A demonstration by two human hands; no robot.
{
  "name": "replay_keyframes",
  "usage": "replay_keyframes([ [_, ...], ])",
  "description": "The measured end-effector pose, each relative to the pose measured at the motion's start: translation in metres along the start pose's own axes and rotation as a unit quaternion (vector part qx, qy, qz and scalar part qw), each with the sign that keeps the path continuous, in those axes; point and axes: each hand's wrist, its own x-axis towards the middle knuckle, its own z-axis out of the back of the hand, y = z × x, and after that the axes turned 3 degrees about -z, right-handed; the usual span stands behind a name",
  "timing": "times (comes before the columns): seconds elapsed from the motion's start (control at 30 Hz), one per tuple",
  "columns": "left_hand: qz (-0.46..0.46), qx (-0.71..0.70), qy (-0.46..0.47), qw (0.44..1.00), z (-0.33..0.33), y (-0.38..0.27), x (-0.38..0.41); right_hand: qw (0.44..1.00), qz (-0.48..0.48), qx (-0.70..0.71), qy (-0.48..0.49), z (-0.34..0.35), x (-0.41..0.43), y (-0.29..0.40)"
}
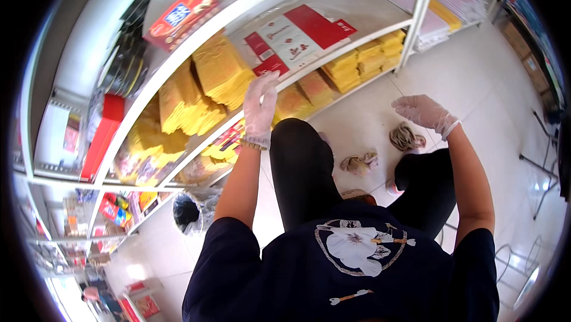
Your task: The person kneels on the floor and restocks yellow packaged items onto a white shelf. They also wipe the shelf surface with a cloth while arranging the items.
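Note:
My left hand (260,101), in a clear thin plastic glove, is raised at the front edge of a metal shelf (374,7). Its fingertips are beside the lower corner of a flattened red and white carton (299,39); whether they touch it I cannot tell. Nothing is in its grasp. My right hand (421,110), gloved likewise, hangs above the tiled floor with nothing in it, its fingers stretched toward the shelf. Below it on the floor lie a crumpled brown cloth (403,137) and a second crumpled cloth (360,163).
Stacks of yellow paper (221,70) fill the shelf on the left; more yellow bundles (341,70) sit on the lower level. A red biscuit box (180,16) stands higher up. A lined waste bin (186,212) is at my left. Folding metal chair legs (542,166) and a stool (526,286) stand right.

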Motion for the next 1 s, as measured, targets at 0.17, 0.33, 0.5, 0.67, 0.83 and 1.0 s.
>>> replay_keyframes([
  [0.17, 0.202, -0.078, -0.248, 0.944, 0.039, 0.038, -0.061, 0.999, 0.006, 0.029, 0.033, -0.032, 0.019, -0.045],
  [0.33, 0.362, -0.178, -0.243, 0.882, 0.042, 0.030, -0.045, 0.985, -0.115, -0.087, 0.100, -0.028, -0.002, -0.064],
  [0.5, 0.393, -0.251, -0.201, 0.861, 0.053, 0.088, -0.024, 0.995, -0.092, 0.022, 0.026, -0.033, 0.001, -0.093],
  [0.67, 0.428, -0.233, -0.152, 0.860, 0.083, 0.131, -0.020, 0.979, -0.182, 0.019, 0.089, -0.015, -0.015, -0.047],
  [0.83, 0.448, -0.228, -0.173, 0.847, 0.068, 0.106, -0.005, 0.990, -0.117, -0.031, 0.067, -0.020, -0.016, -0.076],
  [1.0, 0.498, -0.181, -0.203, 0.823, 0.078, 0.075, 0.016, 0.990, -0.113, -0.031, 0.074, -0.016, -0.013, -0.061],
])
